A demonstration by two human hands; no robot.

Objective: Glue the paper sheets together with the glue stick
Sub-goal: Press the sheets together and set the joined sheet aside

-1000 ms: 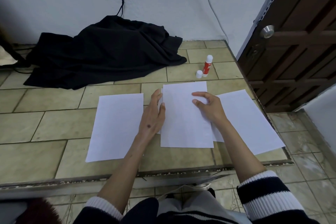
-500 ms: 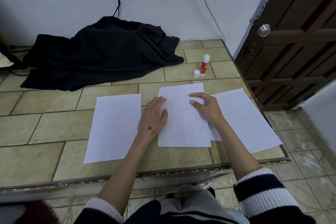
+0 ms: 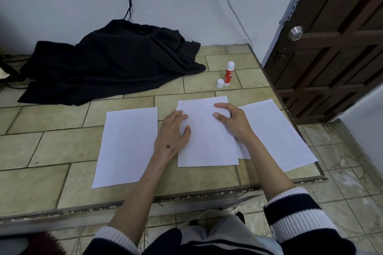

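White paper lies in three places on the tiled table (image 3: 51, 136). The middle sheet (image 3: 207, 143) lies on another sheet whose edge peeks out at the upper left. My left hand (image 3: 173, 132) rests flat on its left edge, fingers straight. My right hand (image 3: 230, 121) presses its upper right part with fingers bent at the knuckles, fingertips on the paper. A single sheet (image 3: 126, 147) lies to the left, another (image 3: 275, 134) to the right. The red-and-white glue stick (image 3: 229, 73) stands uncapped behind the papers, its white cap (image 3: 220, 83) beside it.
A crumpled black cloth (image 3: 112, 60) covers the back left of the table, with a cable running up the wall above it. A brown wooden door (image 3: 335, 43) with a metal knob (image 3: 295, 32) stands at the right. The table's front edge runs just before my lap.
My left hand slid rightward from the sheet's left edge onto the middle sheet. My right hand stayed on the upper right part. The middle sheet has shifted slightly.
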